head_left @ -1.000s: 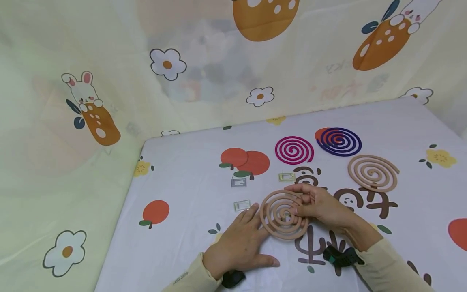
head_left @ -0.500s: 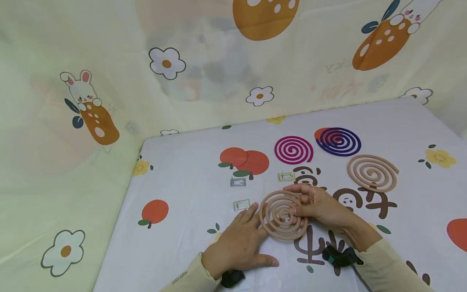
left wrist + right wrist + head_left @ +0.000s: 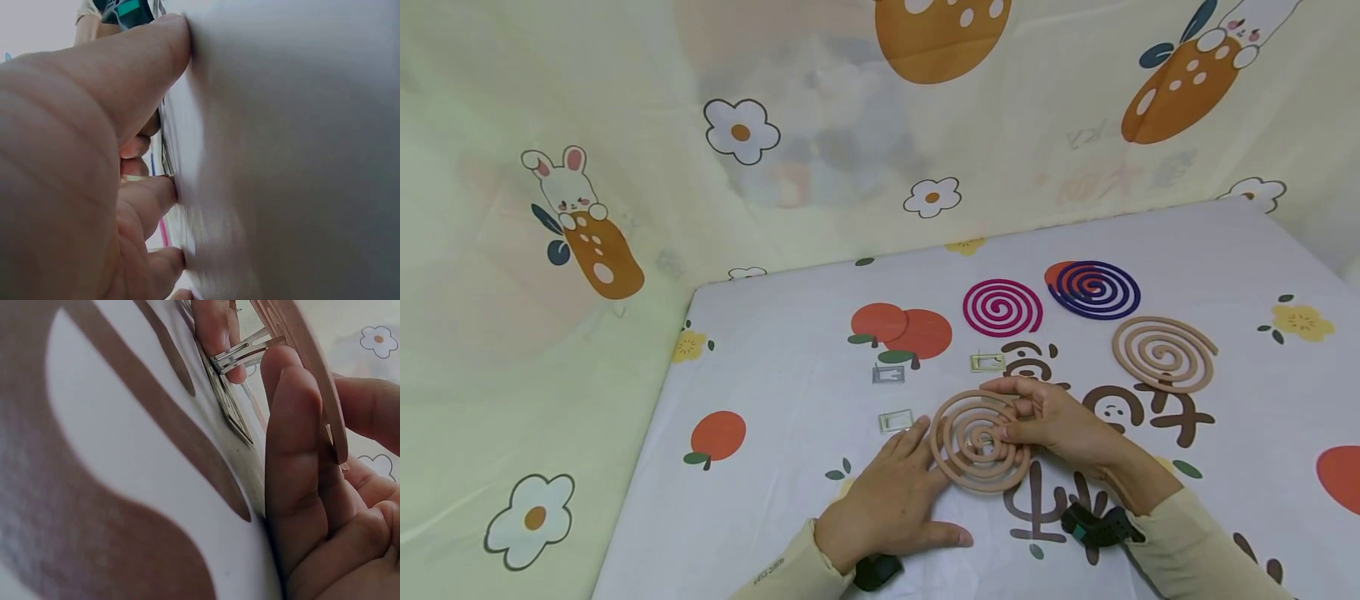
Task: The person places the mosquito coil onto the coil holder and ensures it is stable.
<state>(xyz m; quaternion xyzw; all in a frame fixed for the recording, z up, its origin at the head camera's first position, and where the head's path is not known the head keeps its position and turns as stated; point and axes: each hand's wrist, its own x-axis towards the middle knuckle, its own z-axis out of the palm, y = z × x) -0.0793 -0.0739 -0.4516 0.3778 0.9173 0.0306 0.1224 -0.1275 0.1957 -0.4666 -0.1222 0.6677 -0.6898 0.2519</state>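
Observation:
A tan mosquito coil (image 3: 992, 487) is held tilted just above the cloth, its edge facing the camera in the right wrist view. My right hand (image 3: 1060, 425) pinches it, thumb near the centre on one face and fingers behind. Beneath it, a metal coil stand (image 3: 240, 357) raises its prong against the coil's underside near the middle. My left hand (image 3: 883, 504) lies palm down on the cloth with fingers extended. Left fingertips (image 3: 212, 328) touch the stand by the foot of its prong. The left forefinger is partly hidden under the coil.
Two silvery coil stands (image 3: 896, 422) and a gold-coloured stand (image 3: 988, 371) lie flat beyond the hands. Farther back are a magenta coil (image 3: 1000, 308), a dark blue coil (image 3: 1120, 290) and another tan coil (image 3: 1165, 354). A printed cloth wall (image 3: 842, 225) rises behind the table.

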